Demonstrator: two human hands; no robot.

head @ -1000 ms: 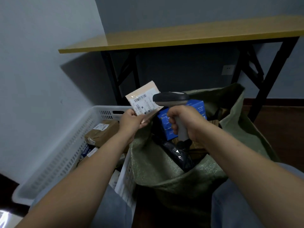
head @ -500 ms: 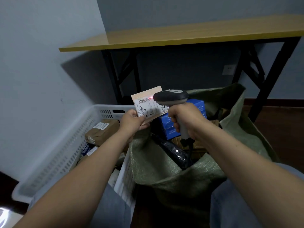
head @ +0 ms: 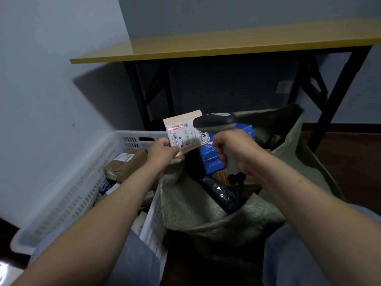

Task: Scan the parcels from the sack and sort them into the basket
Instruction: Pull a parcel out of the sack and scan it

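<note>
Parcel under scan: a flat tan mailer (head: 183, 134) with a white label, held upright above the left lip of the sack (head: 195, 207), just right of the basket's far corner. It looks thin, light and flexible. It would probably bend if gripped hard at one corner, and it seems unlikely to be fragile. The person's left hand (head: 165, 150) pinches its lower left edge between thumb and fingers, clear of the upper barcode. That edge appears the correct place to hold, since the label face must be uncovered for reading. The right hand (head: 235, 149) is wrapped round the grip of the scanner (head: 216, 123), whose head sits just beside the mailer's right edge. A red line falls across the upper barcode.

Inside the sack, just beyond the hands, stand a blue box (head: 212, 162) and a black wrapped parcel (head: 220, 193). The white basket (head: 68, 195) lies to the left, apparently touching the sack, with a brown parcel (head: 125, 165) at its far end. Open room exists above the basket, and a move left crosses only its right rim. Table legs (head: 142, 96) stand farther off, well apart from the hands.
</note>
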